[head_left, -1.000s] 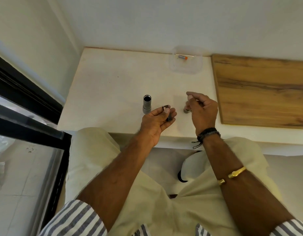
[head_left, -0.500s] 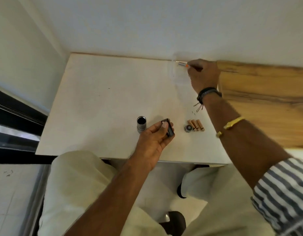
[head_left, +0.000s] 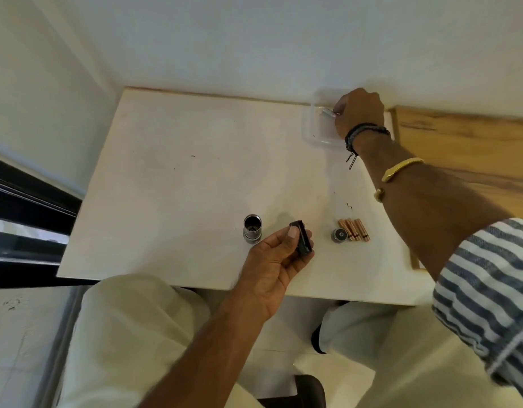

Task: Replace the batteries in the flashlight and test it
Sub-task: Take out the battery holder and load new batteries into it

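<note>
The grey flashlight body [head_left: 252, 229] stands upright on the white table [head_left: 180, 178], its open end up. My left hand [head_left: 276, 262] holds the black battery holder [head_left: 301, 237] just right of it, between thumb and fingers. Three copper-coloured batteries [head_left: 354, 230] lie side by side near the front edge, with the round tail cap [head_left: 339, 235] at their left. My right hand [head_left: 359, 114] reaches into the clear plastic box [head_left: 314, 134] at the back and pinches a silvery battery [head_left: 328, 112] there.
A wooden board [head_left: 466, 148] covers the table's right side, next to the box. White walls close in at the back and left. A dark window frame [head_left: 27, 207] runs along the left. My knees sit under the front edge.
My right hand left the batteries and tail cap near the front and reached back into the clear box, closing on a battery. The left hand kept the holder almost still.
</note>
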The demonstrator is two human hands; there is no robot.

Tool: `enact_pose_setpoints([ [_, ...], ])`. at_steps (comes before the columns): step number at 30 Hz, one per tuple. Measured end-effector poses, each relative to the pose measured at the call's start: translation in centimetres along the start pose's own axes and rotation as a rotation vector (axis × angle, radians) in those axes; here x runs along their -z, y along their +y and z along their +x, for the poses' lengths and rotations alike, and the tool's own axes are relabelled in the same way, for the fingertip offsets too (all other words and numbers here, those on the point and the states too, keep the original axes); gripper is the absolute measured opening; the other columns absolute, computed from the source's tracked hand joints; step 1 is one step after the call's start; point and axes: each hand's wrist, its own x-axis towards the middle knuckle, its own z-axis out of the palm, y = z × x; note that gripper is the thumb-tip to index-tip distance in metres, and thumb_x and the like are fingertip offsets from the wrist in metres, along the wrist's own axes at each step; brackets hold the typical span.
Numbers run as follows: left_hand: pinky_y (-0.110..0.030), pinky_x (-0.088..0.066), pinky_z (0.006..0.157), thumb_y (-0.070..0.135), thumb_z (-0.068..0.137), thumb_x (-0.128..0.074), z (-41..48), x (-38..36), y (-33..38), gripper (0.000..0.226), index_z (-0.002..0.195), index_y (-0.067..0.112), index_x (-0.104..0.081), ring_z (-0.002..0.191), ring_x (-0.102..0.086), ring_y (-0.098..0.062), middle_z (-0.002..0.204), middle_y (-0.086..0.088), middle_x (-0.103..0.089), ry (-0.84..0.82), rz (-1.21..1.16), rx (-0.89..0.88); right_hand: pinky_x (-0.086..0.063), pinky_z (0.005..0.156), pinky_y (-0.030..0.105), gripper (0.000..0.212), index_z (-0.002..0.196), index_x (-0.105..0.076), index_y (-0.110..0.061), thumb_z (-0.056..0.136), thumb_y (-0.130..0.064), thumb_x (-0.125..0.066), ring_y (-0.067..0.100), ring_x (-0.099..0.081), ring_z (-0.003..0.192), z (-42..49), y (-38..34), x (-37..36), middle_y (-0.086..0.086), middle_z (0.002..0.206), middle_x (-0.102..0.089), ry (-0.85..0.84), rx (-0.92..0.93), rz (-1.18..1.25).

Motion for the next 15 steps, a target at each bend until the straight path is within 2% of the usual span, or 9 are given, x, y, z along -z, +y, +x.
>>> enact_pose_setpoints([
  [5, -0.037, -0.059, 0.087, 0.013, 0.093, -0.063, -0.2, -0.1, 0.0, 0.027, 0.116, -0.002, -0.067, 0.097, -0.070, -0.025, 0.113, -0.020, -0.071, 0.012, -0.005, -0.005, -0.057, 0.094, 0.038, 0.021, 0.103, -0.080, -0.012, 0.090, -0.006, -0.064, 0.035, -0.067, 0.108, -0.8, 0.2, 0.7, 0.014, 0.110, -0.075, 0.011, -0.021, 0.071],
  [8, -0.038, -0.059, 0.088, 0.013, 0.095, -0.061, -0.3, -0.3, 0.0, 0.031, 0.121, -0.004, -0.063, 0.097, -0.071, -0.026, 0.113, -0.020, -0.071, 0.008, 0.005, -0.014, -0.056, 0.087, 0.031, 0.020, 0.102, -0.078, -0.015, 0.087, -0.010, -0.065, 0.028, -0.068, 0.103, -2.4, 0.3, 2.3, 0.008, 0.108, -0.075, 0.049, -0.031, 0.157],
  [13, -0.038, -0.059, 0.089, 0.013, 0.095, -0.061, -1.3, -1.0, 0.1, 0.035, 0.125, -0.005, -0.060, 0.097, -0.071, -0.025, 0.111, -0.018, -0.071, 0.001, 0.043, -0.042, -0.059, 0.081, 0.038, 0.019, 0.099, -0.078, -0.011, 0.083, -0.013, -0.068, 0.026, -0.072, 0.087, -8.8, 0.0, 4.9, 0.009, 0.095, -0.077, 0.139, -0.027, 0.394],
  [14, -0.038, -0.059, 0.089, 0.012, 0.095, -0.061, -1.5, -1.0, -0.1, 0.035, 0.125, -0.005, -0.060, 0.097, -0.071, -0.025, 0.111, -0.018, -0.071, -0.009, 0.048, -0.036, -0.059, 0.080, 0.031, 0.019, 0.099, -0.078, -0.011, 0.083, -0.013, -0.067, 0.023, -0.071, 0.085, -10.2, 0.1, 5.2, 0.008, 0.095, -0.077, 0.185, -0.040, 0.445],
  [15, -0.038, -0.058, 0.090, 0.012, 0.095, -0.060, -4.6, -1.0, -1.1, 0.035, 0.125, -0.005, -0.059, 0.097, -0.070, -0.025, 0.111, -0.018, -0.071, -0.058, 0.053, -0.056, -0.055, 0.077, 0.018, 0.019, 0.099, -0.078, -0.012, 0.084, -0.013, -0.066, 0.018, -0.069, 0.083, -14.5, 0.2, 7.5, 0.007, 0.096, -0.076, 0.247, -0.018, 0.472],
])
